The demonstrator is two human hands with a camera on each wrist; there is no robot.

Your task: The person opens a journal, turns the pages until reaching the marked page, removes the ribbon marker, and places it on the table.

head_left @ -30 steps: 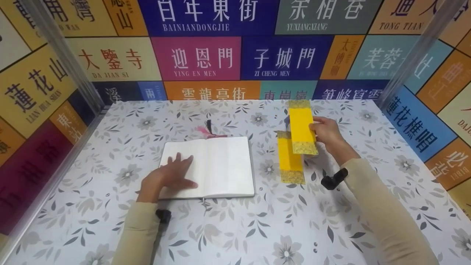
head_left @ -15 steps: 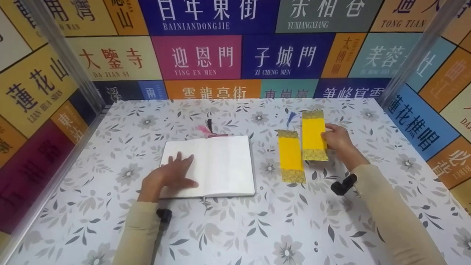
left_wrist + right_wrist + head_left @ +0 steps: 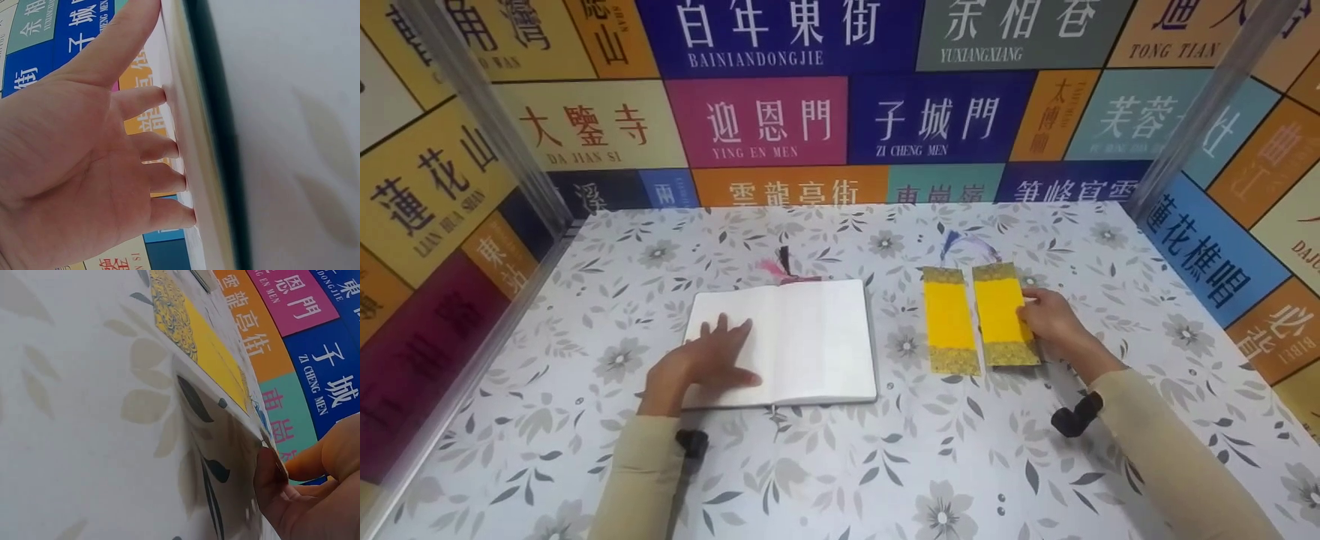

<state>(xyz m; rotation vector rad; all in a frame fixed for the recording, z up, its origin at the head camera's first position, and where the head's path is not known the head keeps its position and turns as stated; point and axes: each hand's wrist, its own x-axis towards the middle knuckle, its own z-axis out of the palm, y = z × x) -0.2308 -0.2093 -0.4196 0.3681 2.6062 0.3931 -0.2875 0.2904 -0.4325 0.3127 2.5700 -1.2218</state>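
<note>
An open notebook (image 3: 829,341) with blank white pages lies on the table. My left hand (image 3: 701,364) rests on its left page, fingers spread; the left wrist view shows the fingertips touching the paper above a dark green cover (image 3: 216,112). Between thumb and fingers, my right hand (image 3: 1057,322) pinches the right edge of a yellow bookmark (image 3: 1001,311) with patterned gold ends. That bookmark appears nearly edge-on in the right wrist view, tilted a little off the table. A matching yellow bookmark (image 3: 949,315) lies flat just left of it, with a narrow gap between them.
Pink and black tassels (image 3: 784,262) stick out past the notebook's top edge. A blue tassel (image 3: 950,243) and a pale lilac one (image 3: 981,244) lie above the yellow bookmarks. The table (image 3: 840,480) has a floral cover, and printed walls (image 3: 765,120) enclose its back and sides.
My right hand has brought its bookmark rightward, then down toward me, from overlapping the other one to beside it. The left hand and notebook have stayed put.
</note>
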